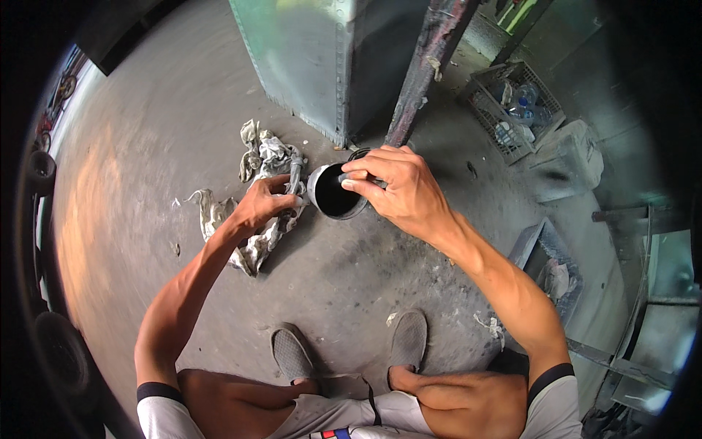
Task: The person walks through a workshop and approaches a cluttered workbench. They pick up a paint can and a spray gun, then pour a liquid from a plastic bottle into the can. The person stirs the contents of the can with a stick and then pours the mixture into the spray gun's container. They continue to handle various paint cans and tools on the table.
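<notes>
Black inside, against grey floor point(351, 282): can point(333, 199). Pinched in right hand point(401, 179) at its mouth: seemingly a dark bit point(344, 178), too shadowed to be sure. At its left edge: left hand point(263, 202), thumb and forefinger apart. Near that, on the floor: crumpled rags point(274, 152). Farther off, to the right: crate point(488, 123) with clear bottles point(525, 96) inside.

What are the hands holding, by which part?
The left hand seems to hold the can by its left side. The right hand seems to pinch a small thing over the mouth; which part is unclear.
</notes>
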Demonstrator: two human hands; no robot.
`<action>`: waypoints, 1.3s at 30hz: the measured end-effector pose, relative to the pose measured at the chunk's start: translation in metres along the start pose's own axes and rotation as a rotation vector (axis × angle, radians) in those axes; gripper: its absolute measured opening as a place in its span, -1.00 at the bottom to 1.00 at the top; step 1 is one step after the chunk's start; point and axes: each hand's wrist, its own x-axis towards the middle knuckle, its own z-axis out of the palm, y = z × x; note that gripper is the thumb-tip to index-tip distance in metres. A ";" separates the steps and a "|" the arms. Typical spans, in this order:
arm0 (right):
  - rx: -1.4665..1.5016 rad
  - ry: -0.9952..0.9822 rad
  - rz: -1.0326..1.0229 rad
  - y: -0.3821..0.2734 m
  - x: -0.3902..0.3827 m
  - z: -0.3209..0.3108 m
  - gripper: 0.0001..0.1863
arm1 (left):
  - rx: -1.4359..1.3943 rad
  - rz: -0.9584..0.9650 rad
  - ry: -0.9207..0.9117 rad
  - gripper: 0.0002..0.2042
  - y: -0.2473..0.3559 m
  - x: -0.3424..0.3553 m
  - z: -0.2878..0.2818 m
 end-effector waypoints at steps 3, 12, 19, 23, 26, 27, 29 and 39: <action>-0.062 -0.026 -0.051 0.003 -0.002 0.004 -0.83 | 0.015 -0.016 0.009 -0.31 -0.004 -0.001 -0.002; -0.052 0.014 -0.097 0.012 -0.006 0.005 -0.82 | -0.004 -0.007 -0.019 -0.29 0.003 -0.002 0.002; 0.015 -0.017 -0.005 0.015 -0.011 0.003 -0.89 | 0.093 -0.012 0.047 -0.26 0.013 0.001 0.002; 0.000 -0.029 0.035 0.014 -0.001 -0.013 -0.86 | 0.074 0.014 0.069 -0.26 0.007 0.003 -0.001; -0.062 0.006 -0.047 0.018 -0.006 -0.006 -0.82 | 0.095 0.037 0.072 -0.26 0.008 0.007 -0.001; -0.067 0.010 -0.050 0.020 -0.010 -0.003 -0.82 | 0.111 0.048 0.076 -0.25 0.008 0.008 0.000; -0.067 0.002 -0.047 0.019 -0.012 -0.002 -0.82 | 0.124 0.051 0.111 -0.26 0.007 0.009 0.000; -0.067 0.068 -0.051 0.015 -0.011 -0.019 -0.81 | 0.271 0.077 0.231 -0.33 0.008 0.009 -0.002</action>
